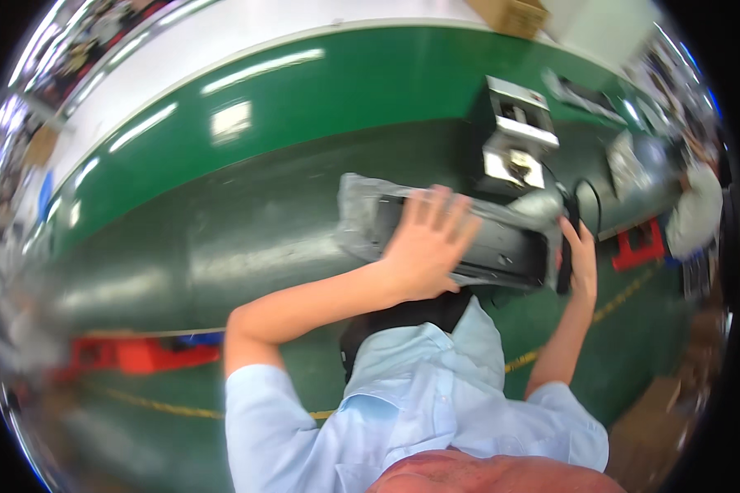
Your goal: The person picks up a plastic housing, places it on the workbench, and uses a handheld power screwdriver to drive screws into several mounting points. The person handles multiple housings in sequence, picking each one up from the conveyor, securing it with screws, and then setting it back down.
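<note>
A long black device [506, 251] in a clear plastic bag [356, 215] lies across the near edge of the dark green bench, in front of my body. My left hand [430, 244] rests flat on its top with the fingers spread. At its right end my right hand [580, 256] is closed around a black handheld device [565, 261] that has a touch of red and resembles a scanner. A black cord [590, 191] loops behind that hand. Blur hides the handheld device's finer shape.
Behind the bagged device stands a black and silver machine [514, 135]. Farther right are another bagged black device [585, 96] and a clear plastic bag [625, 162]. Red bins [638, 245] sit below the bench edge. A co-worker's pale sleeve [696, 212] shows at far right.
</note>
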A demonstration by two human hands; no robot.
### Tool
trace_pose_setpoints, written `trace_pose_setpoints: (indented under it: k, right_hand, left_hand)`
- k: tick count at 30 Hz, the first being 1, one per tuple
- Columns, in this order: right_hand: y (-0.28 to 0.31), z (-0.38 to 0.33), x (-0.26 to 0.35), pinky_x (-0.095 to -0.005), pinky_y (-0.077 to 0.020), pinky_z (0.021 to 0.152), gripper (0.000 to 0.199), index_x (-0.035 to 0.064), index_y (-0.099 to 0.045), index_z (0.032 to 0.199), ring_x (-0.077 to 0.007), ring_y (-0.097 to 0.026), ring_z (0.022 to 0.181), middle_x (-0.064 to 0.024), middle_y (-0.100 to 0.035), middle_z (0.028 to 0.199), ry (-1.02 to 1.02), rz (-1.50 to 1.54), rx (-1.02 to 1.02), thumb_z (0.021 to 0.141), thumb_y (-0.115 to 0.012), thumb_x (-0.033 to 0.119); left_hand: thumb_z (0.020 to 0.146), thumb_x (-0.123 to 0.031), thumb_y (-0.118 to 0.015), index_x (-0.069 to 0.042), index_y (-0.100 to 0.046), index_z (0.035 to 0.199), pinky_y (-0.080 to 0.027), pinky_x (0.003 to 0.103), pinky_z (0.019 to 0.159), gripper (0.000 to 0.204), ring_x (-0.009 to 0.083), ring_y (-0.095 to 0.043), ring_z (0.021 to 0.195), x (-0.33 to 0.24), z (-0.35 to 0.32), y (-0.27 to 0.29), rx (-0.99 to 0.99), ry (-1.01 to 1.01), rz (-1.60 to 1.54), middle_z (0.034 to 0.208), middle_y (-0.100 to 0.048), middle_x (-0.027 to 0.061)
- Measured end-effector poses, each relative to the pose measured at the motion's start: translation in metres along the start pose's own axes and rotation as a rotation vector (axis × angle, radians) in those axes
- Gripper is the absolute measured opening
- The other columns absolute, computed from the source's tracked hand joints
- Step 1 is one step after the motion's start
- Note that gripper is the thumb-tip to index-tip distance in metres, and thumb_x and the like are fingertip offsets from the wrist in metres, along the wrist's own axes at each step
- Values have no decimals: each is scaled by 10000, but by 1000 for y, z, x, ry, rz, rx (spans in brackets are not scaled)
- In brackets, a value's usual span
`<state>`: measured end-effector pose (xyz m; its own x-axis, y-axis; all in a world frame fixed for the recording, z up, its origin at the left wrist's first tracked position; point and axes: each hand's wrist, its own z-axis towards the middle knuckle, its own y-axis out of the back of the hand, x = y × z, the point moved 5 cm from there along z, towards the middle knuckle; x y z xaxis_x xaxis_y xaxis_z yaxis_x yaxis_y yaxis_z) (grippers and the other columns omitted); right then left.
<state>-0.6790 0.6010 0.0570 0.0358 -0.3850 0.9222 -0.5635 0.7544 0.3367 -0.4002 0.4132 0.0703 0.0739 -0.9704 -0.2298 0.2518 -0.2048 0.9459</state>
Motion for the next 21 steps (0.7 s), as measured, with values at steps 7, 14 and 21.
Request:
trace_pose_setpoints:
  k: [7,14,21]
  right_hand:
    - [-59,-23,-7,-274,-396,401,310,34,-596,997,-109,-504,424,-16,-544,632,2,56,416,998,-665,336]
    - [-107,-26,-19,-298,-419,410,496,-43,-573,1197,-165,-505,412,-78,-525,553,10,331,724,996,-633,406]
    - [-101,-3,-32,-252,-385,369,605,-58,-500,1327,-106,-468,428,-266,-504,1493,56,647,771,1046,-512,478]
  left_hand:
    - [740,-536,-809,-89,-324,1612,-354,634,1087,1093,470,-441,1355,28,-11,-22,133,-66,6,1552,-401,276]
    - [703,-273,-799,-99,-350,1602,-431,660,976,1020,426,-512,1253,44,-36,10,541,206,190,1391,-486,299]
    - [729,-212,-769,-77,-403,1568,-482,563,885,925,417,-540,1208,94,-46,77,474,400,237,1328,-527,307]
